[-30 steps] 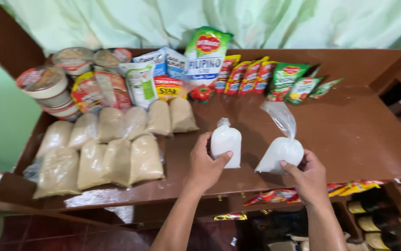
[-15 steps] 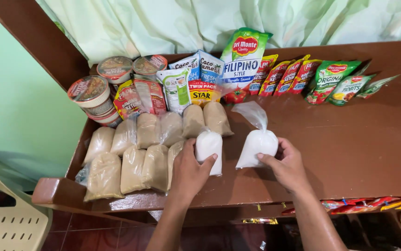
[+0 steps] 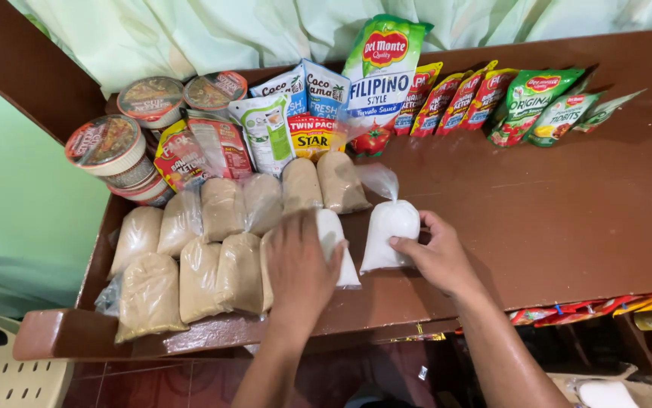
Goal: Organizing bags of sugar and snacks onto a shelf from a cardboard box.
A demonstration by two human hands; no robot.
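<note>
Brown wooden counter (image 3: 568, 227): bears all stock; a back row of sauce pouches (image 3: 447, 98) and cup noodles (image 3: 106, 147) stands along the wall.

Tan powder packets (image 3: 212, 257): two rows of clear tied bags, lying flat at the counter's left front.

White bag, right (image 3: 388, 230): clear plastic filled with white granules, lying flat near the front edge, just right of the tan rows. Long axis runs front to back; twisted neck points away toward the wall. Right hand (image 3: 435, 257) rests at its lower right side, fingers curled against the bag, pressing more than gripping.

White bag, left (image 3: 335, 245): same kind, mostly hidden under the left hand (image 3: 299, 268), which lies palm down and spread over it, touching the nearest tan packet. Long axis front to back; neck not visible.

Handling, as judged: soft, slumping, moderately heavy for size; slick film; puncture risk. Best taken around the belly, or by the knotted neck.
</note>
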